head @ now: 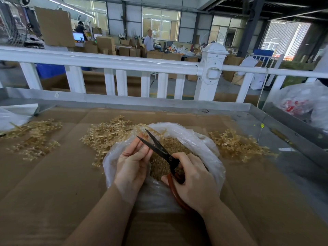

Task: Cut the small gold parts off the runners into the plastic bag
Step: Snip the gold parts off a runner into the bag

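Left pile [35, 137]: gold runners lie loose on the cardboard [53, 183], well to the left of the left hand, with bare cardboard between.
Middle pile [108, 135]: more runners, just beyond the left hand and touching the bag's far-left rim.
Left hand [132, 161]: over the bag's left side, fingers long and pointing away; whether they pinch a runner I cannot tell.
Plastic bag [200, 139]: clear, mouth open upward, under both hands, holding a heap of small gold parts [174, 148].
Scissors [157, 146]: black blades spread apart, tips pointing away and to the left, long axis running diagonally from the right hand; reddish handles.
Right hand [194, 180]: curled round the scissor handles, over the bag's near-right side.
Right pile [237, 144]: runners beyond and to the right of the right hand, near the table's raised metal edge [284, 125].
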The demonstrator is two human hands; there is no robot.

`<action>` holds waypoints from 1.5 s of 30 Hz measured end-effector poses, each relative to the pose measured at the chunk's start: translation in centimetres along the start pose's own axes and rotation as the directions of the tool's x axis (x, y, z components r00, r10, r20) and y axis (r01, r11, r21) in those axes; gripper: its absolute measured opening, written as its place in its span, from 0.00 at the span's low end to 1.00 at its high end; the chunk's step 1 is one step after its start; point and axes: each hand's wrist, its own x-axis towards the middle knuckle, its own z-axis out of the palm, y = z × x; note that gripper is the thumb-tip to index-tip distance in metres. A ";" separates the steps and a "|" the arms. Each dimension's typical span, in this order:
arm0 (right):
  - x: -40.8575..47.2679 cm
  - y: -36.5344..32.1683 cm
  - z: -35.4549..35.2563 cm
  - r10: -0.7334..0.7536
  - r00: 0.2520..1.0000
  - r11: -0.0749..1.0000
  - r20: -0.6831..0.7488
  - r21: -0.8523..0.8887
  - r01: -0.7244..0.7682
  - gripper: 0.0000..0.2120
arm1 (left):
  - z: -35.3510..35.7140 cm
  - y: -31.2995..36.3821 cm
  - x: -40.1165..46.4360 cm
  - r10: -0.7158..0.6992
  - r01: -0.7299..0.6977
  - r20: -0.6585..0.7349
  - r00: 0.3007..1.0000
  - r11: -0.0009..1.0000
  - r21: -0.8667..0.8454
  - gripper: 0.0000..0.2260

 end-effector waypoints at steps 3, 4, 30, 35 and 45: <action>0.0 0.0 0.0 -0.006 1.000 1.000 -0.004 -0.011 0.006 0.25 | -0.1 0.0 0.1 -0.011 0.011 0.004 1.000 1.000 -0.002 0.19; 0.0 0.0 0.0 -0.007 1.000 1.000 -0.008 -0.012 0.007 0.25 | -0.1 -0.1 0.1 -0.015 0.015 0.013 1.000 1.000 0.002 0.19; 0.2 -0.3 0.0 -0.001 1.000 1.000 0.014 -0.001 0.001 0.26 | -0.3 -0.4 0.4 -0.018 0.018 0.059 0.998 1.000 0.006 0.19; 0.2 -0.4 0.0 0.002 1.000 1.000 0.029 -0.011 -0.001 0.26 | -0.2 -0.3 0.4 -0.029 0.028 0.041 0.999 1.000 0.010 0.19; 0.2 -0.3 0.1 0.013 0.998 1.000 0.055 -0.004 -0.012 0.26 | -0.2 -0.5 0.4 -0.026 0.020 0.074 0.997 0.997 0.079 0.20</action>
